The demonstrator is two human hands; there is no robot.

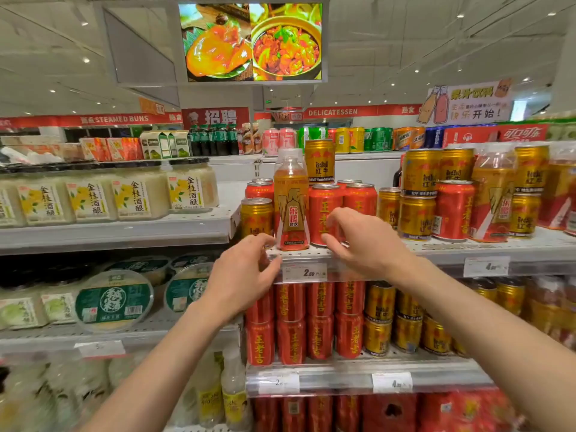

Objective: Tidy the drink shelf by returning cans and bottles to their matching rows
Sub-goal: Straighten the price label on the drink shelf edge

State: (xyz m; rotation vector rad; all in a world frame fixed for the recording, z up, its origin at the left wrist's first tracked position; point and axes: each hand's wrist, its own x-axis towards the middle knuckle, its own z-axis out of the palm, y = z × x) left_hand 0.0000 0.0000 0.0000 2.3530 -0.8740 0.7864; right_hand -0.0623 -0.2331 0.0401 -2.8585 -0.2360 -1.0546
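1. At the shelf edge [299, 254], the left hand [240, 272] and right hand [358, 238] hover loosely curled, gripping nothing, flanking the bottle [291, 201].
2. Likely the target: it stands upright among red cans [324, 213], out of its row.
3. Amber drink, clear cap, orange-red label.

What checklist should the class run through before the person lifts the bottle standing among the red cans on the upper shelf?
1. Bottle upright: ok.
2. Bottle in its matching row: not ok; red cans and a gold can flank it.
3. Left hand free: ok, holds nothing.
4. Right hand free: cannot tell; fingers curl near a red can.
5. Gold can stacked behind, steady: cannot tell.
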